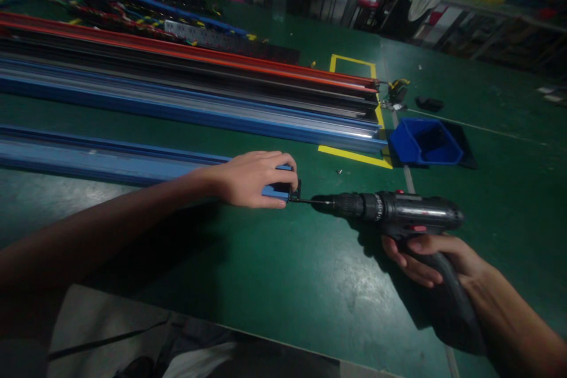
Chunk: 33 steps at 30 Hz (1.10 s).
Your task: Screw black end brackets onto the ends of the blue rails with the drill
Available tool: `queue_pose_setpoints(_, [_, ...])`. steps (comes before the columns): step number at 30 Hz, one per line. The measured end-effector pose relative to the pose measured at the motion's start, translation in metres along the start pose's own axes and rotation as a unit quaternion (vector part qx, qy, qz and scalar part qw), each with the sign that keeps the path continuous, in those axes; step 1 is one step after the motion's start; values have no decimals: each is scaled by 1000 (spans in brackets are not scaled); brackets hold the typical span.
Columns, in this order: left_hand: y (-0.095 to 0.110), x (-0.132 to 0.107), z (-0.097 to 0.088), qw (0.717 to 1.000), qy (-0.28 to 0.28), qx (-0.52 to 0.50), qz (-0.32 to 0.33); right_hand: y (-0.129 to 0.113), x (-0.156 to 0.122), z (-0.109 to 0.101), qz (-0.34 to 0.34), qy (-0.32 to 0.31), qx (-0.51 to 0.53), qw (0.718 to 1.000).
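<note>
Right hand (447,246): fingers curled round the handle of a black cordless drill-driver (416,211), near right; left hand (261,180): thumb and fingers gripping the right end of a blue channel profile (146,164), left to centre; long driver bit (308,201): tip at a black end piece (296,192); judged risks: bit skidding into left fingertips, had the drill tilted; profile twisting, had that hold slackened; small loose fastener (339,172), just beyond the bit: easily lost, had a hand brushed it.

Green table (283,283): front blue rail (88,156), yellow tape (354,157), 1 blue bin (404,139).
</note>
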<state>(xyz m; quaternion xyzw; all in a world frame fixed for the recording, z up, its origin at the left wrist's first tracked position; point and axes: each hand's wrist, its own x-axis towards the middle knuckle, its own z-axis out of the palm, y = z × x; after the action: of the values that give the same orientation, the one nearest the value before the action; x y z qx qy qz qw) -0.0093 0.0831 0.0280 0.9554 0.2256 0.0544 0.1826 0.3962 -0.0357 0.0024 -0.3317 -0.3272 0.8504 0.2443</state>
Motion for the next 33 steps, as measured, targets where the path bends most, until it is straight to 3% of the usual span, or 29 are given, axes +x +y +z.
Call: queue_pose_setpoints(33, [1, 0, -1, 1000, -13, 2, -7, 0, -2, -3, 6, 13, 19, 1000])
